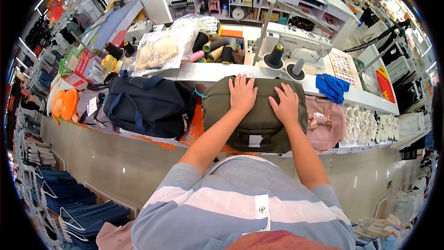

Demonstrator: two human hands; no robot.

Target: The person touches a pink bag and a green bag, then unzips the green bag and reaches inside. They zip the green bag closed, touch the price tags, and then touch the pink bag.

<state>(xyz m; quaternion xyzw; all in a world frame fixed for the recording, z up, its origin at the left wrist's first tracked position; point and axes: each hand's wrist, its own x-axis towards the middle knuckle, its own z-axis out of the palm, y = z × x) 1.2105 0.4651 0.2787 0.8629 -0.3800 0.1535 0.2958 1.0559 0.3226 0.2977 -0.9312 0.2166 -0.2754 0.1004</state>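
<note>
An olive-green duffel bag point(254, 129) lies right in front of me, with a closed seam or zip line across its top and a white label on the near side. My left hand point(243, 95) rests flat on its top, fingers spread. To the right, my right hand point(284, 104) also presses on the bag with its fingers apart. Neither hand grips anything. A navy duffel bag point(150, 104) with blue handles sits to the left, and a pink bag point(326, 122) touches the green one on the right.
Behind the bags is a counter with a sewing machine point(296, 41), thread cones point(276, 55), a clear plastic package point(159, 48) and a blue cloth point(332, 88). White shoes point(365, 125) line the right side. Orange round items point(65, 104) lie far left. Clothes racks point(88, 217) stand lower left.
</note>
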